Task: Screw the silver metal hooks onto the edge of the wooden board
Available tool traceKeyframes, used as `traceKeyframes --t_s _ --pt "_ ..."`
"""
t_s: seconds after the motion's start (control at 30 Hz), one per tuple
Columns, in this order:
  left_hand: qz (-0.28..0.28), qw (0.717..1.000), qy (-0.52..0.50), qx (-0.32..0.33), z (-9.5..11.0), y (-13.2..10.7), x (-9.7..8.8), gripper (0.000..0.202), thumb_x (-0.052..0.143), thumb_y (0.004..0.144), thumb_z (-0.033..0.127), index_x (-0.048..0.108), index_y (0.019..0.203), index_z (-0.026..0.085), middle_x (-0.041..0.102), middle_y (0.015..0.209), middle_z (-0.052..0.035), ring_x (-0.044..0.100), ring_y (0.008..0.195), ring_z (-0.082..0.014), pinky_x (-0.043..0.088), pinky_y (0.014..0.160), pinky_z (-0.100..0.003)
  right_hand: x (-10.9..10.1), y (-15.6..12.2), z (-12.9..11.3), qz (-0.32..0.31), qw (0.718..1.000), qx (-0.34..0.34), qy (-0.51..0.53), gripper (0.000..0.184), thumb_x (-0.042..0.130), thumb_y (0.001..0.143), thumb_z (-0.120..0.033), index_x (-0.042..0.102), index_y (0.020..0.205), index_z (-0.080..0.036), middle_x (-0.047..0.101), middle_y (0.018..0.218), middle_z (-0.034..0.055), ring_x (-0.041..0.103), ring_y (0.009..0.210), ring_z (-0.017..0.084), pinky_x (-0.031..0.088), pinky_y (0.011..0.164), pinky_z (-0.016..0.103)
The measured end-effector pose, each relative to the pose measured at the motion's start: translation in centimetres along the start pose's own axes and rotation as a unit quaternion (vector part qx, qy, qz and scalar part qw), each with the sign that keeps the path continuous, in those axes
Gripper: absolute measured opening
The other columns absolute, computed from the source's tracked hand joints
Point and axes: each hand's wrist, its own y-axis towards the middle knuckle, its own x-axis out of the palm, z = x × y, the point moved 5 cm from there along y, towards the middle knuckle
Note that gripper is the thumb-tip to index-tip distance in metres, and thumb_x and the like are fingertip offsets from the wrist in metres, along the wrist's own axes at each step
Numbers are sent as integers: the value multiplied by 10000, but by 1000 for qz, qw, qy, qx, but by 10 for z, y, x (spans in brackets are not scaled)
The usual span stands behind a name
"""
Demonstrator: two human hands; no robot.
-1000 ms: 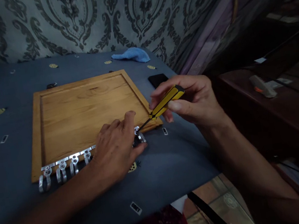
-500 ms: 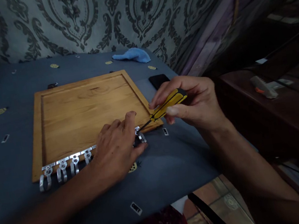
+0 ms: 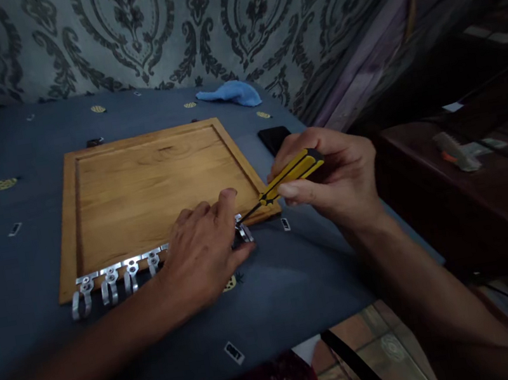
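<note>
A wooden board [image 3: 157, 189] with a raised rim lies on the table. Along its near edge runs a metal hook rail [image 3: 132, 268] with several silver hooks. My left hand [image 3: 203, 249] is laid over the right part of this rail, gripping it against the board; index finger and thumb sit either side of its end hook, and the hand hides the middle of the rail. Between the fingers and thumb of my right hand [image 3: 343, 179] is a screwdriver [image 3: 288, 177] with a yellow and black handle. Its shaft slants down left, the tip at the rail's right end.
Behind the board a blue cloth [image 3: 233, 93] lies on the patterned tablecloth [image 3: 165, 358]. A black flat object [image 3: 273, 139] rests near my right hand. To the right stands dark brown furniture [image 3: 491, 197] with small items on it. Tiled floor [image 3: 374, 338] shows below the table edge.
The view has shifted slightly. My right-hand fingers have changed position a little around the screwdriver handle, while its tip stays at the rail's end. The left hand keeps its place.
</note>
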Motion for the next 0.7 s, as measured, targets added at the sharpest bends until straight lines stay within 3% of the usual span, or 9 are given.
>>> traceKeyframes --t_s 0.13,0.27,0.33,0.53,0.63,0.7 --pt "6 1000 0 5 1 0 -1 626 704 866 370 333 1338 191 689 1094 -74 652 1003 -279 491 899 -427 -1 -1 4 -53 995 53 65 131 807 797 -271 736 892 -214 736 842 6 635 605 91 506 462 176" --pt "-3 1000 0 -4 1 1 -2 565 697 869 370 365 1293 199 685 1073 -66 650 987 -271 491 881 -413 -3 -4 9 -111 983 85 119 251 773 840 -293 766 1088 -253 774 908 27 706 737 123 568 542 185" --pt "-5 1000 -2 -7 1 1 -2 569 694 869 372 365 1298 196 682 1076 -70 649 1004 -280 490 883 -422 -4 -4 11 -113 982 82 129 233 790 824 -290 788 1053 -244 783 910 36 696 678 110 564 515 180" --pt "21 1000 -1 6 -1 -1 1 636 693 873 404 325 1347 191 687 1102 -77 646 1046 -298 492 888 -430 -2 1 6 -30 997 16 74 164 886 699 -264 750 743 -185 751 741 31 586 509 68 429 353 143" --pt "23 1000 0 6 -1 -1 1 609 694 874 401 342 1328 197 688 1091 -69 650 1035 -287 490 888 -419 1 1 2 -15 998 0 55 204 873 720 -295 704 698 -185 721 702 14 553 444 54 409 337 165" --pt "16 1000 -1 1 -1 0 0 602 694 874 390 348 1325 193 689 1083 -70 650 1035 -283 488 890 -418 -2 1 2 27 998 -8 47 214 847 756 -345 691 729 -200 693 686 -9 546 414 58 423 340 188"
